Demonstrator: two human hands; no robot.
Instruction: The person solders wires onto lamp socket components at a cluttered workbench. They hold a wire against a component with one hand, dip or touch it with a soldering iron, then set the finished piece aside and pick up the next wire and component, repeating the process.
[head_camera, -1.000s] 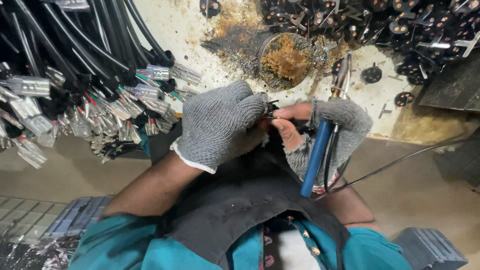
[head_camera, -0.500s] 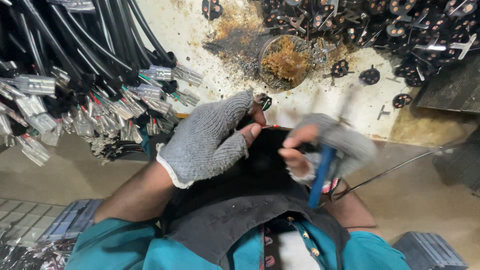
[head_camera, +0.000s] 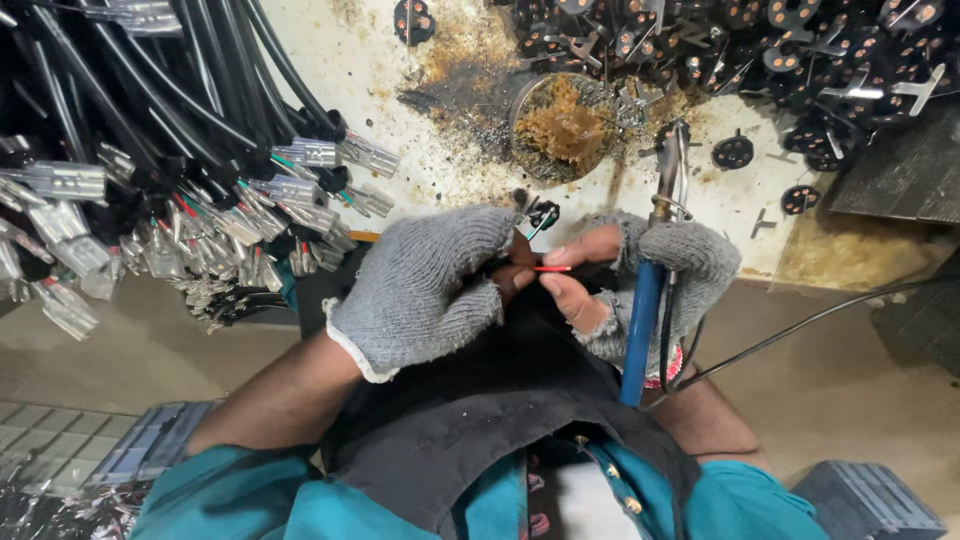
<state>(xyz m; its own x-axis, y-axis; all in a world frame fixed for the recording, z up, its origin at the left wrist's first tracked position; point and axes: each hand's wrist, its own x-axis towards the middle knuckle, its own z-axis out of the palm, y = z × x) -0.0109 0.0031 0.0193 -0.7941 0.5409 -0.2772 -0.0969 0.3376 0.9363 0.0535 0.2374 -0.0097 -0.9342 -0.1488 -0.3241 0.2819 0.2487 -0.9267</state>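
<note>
1. Both hands meet at the middle of the scene, each in a grey knitted glove with the fingertips cut away.
2. Left hand (head_camera: 425, 290) is curled, bare fingertips pinching one end of a thin red wire (head_camera: 552, 268).
3. Right hand (head_camera: 640, 275) takes the other end of that wire between thumb and forefinger, while its remaining fingers clamp a blue-handled soldering iron (head_camera: 645, 320) upright, metal tip pointing to the far side.
4. Just beyond the fingers, a small black plug part (head_camera: 541, 213) sits at the wire's far end; whether the wire touches it, I cannot tell.
5. Far of that, a round tin of brown flux (head_camera: 566, 128) stands on the stained white bench (head_camera: 440, 170).
6. Far right: a heap of black plug inserts (head_camera: 760, 40).
7. Left: a thick bundle of black cables with metal terminals (head_camera: 150, 180).
8. Near: a dark apron (head_camera: 480, 420) over teal sleeves.
</note>
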